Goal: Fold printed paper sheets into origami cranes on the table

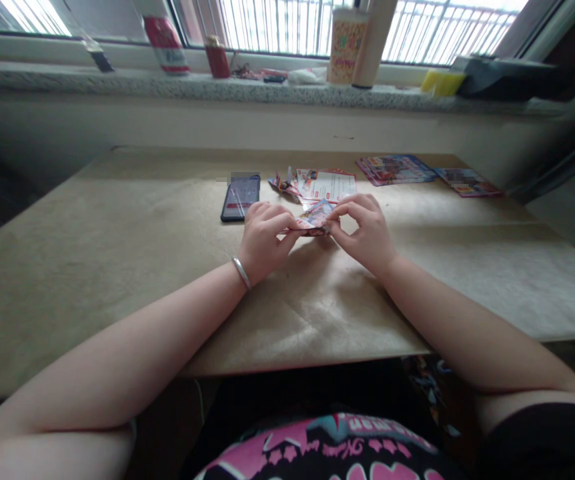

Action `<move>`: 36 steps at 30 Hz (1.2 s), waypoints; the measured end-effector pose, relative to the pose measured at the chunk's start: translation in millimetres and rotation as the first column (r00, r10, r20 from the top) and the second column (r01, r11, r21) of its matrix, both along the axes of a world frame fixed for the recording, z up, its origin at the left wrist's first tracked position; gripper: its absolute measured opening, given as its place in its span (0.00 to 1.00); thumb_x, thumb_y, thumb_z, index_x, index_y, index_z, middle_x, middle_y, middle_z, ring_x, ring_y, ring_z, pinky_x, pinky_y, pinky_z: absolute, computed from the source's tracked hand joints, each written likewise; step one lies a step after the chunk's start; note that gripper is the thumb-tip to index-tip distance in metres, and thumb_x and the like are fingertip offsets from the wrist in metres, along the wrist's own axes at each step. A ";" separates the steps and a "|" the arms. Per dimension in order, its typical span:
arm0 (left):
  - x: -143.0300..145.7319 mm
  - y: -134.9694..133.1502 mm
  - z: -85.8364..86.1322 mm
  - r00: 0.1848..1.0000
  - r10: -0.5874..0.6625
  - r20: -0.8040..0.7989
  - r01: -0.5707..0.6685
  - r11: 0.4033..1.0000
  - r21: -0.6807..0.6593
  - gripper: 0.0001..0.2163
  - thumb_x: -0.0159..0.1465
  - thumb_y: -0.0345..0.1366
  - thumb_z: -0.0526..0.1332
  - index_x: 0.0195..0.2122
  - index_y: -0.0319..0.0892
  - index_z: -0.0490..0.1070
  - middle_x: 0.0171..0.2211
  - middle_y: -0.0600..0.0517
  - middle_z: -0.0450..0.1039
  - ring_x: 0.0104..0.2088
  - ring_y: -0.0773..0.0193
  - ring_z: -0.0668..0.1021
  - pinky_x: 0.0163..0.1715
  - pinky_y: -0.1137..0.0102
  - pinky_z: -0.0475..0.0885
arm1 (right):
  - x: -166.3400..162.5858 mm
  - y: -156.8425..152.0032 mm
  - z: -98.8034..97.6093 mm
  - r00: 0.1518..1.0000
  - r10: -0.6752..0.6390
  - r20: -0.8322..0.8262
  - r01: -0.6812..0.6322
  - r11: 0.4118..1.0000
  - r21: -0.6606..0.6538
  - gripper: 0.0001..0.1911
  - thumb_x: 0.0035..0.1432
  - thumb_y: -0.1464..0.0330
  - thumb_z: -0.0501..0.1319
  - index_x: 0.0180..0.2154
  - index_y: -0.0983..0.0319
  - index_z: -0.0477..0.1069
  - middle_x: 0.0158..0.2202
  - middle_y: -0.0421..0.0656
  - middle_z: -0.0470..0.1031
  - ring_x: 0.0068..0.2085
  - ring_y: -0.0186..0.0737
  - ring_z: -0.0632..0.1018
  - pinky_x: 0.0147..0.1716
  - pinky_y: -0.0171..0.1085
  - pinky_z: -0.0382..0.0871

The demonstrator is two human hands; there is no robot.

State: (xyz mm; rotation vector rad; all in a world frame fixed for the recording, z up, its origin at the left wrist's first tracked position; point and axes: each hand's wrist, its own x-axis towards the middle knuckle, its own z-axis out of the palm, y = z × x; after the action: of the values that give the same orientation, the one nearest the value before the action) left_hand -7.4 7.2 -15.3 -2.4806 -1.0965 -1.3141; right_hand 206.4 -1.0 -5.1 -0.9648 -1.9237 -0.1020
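A small folded piece of colourful printed paper [317, 215] is held just above the table, between both hands. My left hand [269, 235] pinches its left edge with thumb and fingers. On the other side, my right hand [362, 230] closes its thumb and fingertips on the right edge. Right behind the folded paper lies a white printed sheet [328, 187] with a red border. Beside that sheet sits a small crumpled or folded paper piece [285, 184]; its exact form is too small to make out. A phone [241, 197] lies left of these, close to my left fingers.
Stacked printed booklets or cards [396, 169] lie at the table's back right, with another printed booklet [467, 181] beside them. On the windowsill [247, 90] stand a red and white can [165, 45], a red container [217, 60] and a patterned cup [346, 47]. Scraps [430, 387] lie below the table.
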 end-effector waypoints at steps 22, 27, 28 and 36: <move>-3.2 4.4 -1.2 0.978 0.041 0.207 -0.025 0.997 -0.077 0.03 0.62 0.33 0.62 0.36 0.44 0.73 0.46 0.48 0.68 0.49 0.59 0.71 0.52 0.59 0.67 | 3.2 1.5 -1.0 0.993 -0.017 0.115 0.005 0.994 0.106 0.05 0.58 0.70 0.60 0.31 0.56 0.72 0.33 0.39 0.79 0.39 0.41 0.74 0.44 0.43 0.69; -6.4 6.1 -2.1 0.963 -0.029 0.268 0.048 0.997 -0.066 0.03 0.63 0.32 0.61 0.33 0.45 0.75 0.45 0.50 0.67 0.46 0.63 0.73 0.50 0.63 0.71 | 2.8 4.6 -5.8 0.998 -0.045 0.033 0.047 0.998 -0.051 0.03 0.58 0.67 0.59 0.32 0.57 0.72 0.34 0.41 0.78 0.39 0.42 0.76 0.43 0.44 0.71; -6.4 6.0 -2.3 0.966 -0.044 0.257 0.060 0.997 -0.055 0.04 0.63 0.32 0.61 0.32 0.45 0.75 0.45 0.51 0.67 0.45 0.64 0.73 0.49 0.64 0.71 | 2.3 4.9 -7.1 0.999 -0.049 -0.001 0.049 0.993 -0.110 0.03 0.58 0.67 0.59 0.34 0.57 0.72 0.35 0.41 0.78 0.39 0.41 0.76 0.40 0.43 0.72; -5.6 0.2 -1.2 0.984 -0.179 0.024 0.179 0.984 0.001 0.10 0.62 0.29 0.59 0.28 0.48 0.76 0.45 0.52 0.71 0.46 0.63 0.72 0.50 0.61 0.68 | 3.4 9.3 -15.7 0.981 0.001 -0.195 -0.060 0.953 -0.296 0.27 0.53 0.68 0.62 0.56 0.53 0.63 0.57 0.47 0.63 0.40 0.38 0.76 0.30 0.37 0.76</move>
State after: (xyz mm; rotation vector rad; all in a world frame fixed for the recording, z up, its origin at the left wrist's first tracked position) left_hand -13.0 7.4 -16.5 -2.6226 -0.8963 -1.3930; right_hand 209.8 8.3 -20.9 -1.1008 -1.8025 0.3017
